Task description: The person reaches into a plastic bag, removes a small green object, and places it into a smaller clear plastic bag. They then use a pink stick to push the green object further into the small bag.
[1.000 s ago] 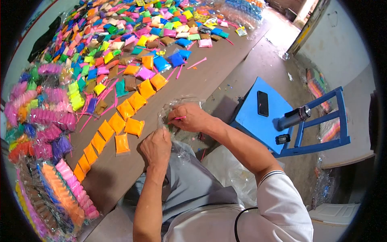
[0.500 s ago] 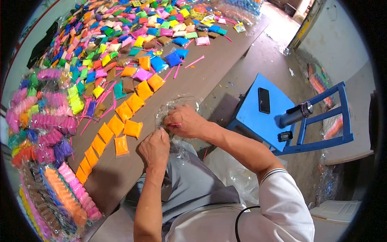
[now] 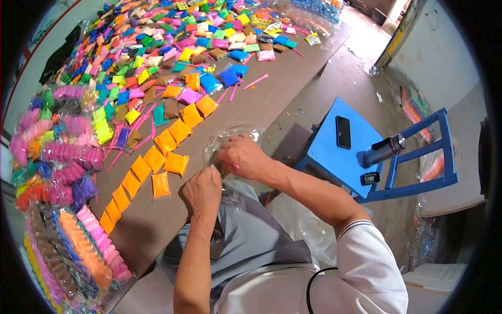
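Note:
Both of my hands are at the near edge of the table, closed on a crumpled clear plastic bag [image 3: 210, 147]. My left hand [image 3: 203, 190] is a fist with its thumb side against the bag. My right hand [image 3: 243, 157] grips the bag's upper part, its fingers curled and partly hidden. A small pink stick end [image 3: 235, 166] shows at the right hand's palm. Left of my hands lie flat orange packets [image 3: 140, 168] in a slanting row, with a single orange packet [image 3: 161, 185] nearest my left hand.
A large heap of small coloured packets [image 3: 172, 47] covers the table's far side. Bundled packets in clear bags [image 3: 73, 154] stack at the left. A blue chair [image 3: 334, 157] at right carries a phone [image 3: 343, 132] and a flask [image 3: 384, 149]. Pink sticks [image 3: 255, 81] lie scattered.
The view has shifted slightly, so the packets on the table sit a little lower and further right. My hands keep their grip on the bag, with little movement.

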### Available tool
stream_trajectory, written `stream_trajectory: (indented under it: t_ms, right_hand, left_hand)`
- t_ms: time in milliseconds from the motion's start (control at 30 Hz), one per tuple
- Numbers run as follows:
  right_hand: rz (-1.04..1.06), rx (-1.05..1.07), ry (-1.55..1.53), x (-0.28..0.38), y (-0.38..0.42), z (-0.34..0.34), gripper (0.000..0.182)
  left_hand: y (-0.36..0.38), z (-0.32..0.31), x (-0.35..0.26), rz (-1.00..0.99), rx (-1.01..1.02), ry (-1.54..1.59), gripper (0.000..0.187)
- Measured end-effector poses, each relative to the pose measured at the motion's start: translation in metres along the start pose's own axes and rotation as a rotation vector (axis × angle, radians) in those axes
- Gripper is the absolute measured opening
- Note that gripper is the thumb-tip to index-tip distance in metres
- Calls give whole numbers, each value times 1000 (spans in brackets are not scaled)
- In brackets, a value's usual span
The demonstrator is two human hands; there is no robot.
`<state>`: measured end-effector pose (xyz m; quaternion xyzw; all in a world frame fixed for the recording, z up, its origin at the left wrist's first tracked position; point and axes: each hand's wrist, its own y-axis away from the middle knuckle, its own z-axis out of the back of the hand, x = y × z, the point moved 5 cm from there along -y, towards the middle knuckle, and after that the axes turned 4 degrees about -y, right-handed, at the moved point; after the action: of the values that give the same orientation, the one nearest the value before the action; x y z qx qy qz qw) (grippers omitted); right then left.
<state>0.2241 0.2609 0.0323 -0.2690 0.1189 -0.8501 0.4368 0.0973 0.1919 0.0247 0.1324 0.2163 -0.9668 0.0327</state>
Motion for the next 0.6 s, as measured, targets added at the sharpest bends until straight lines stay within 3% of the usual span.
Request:
stream_trajectory:
  t_ms: [167, 233, 333, 467, 600]
  right_hand:
    - [-86, -14, 56, -11, -10, 2, 10]
    - [-11, 8, -166, 7, -9, -5, 10]
    - [-97, 94, -251, -4, -11, -19, 10]
    - [-173, 74, -48, -24, -19, -17, 9]
    - [-180, 81, -65, -28, -20, -9, 10]
  left_hand:
    - [1, 1, 0, 18, 10, 49, 28]
    - [2, -2, 3, 27, 17, 83, 29]
    - [2, -5, 4, 10, 20, 72, 30]
    - [0, -4, 4, 49, 53, 60, 32]
    - [0, 1, 4, 77, 114, 119, 34]
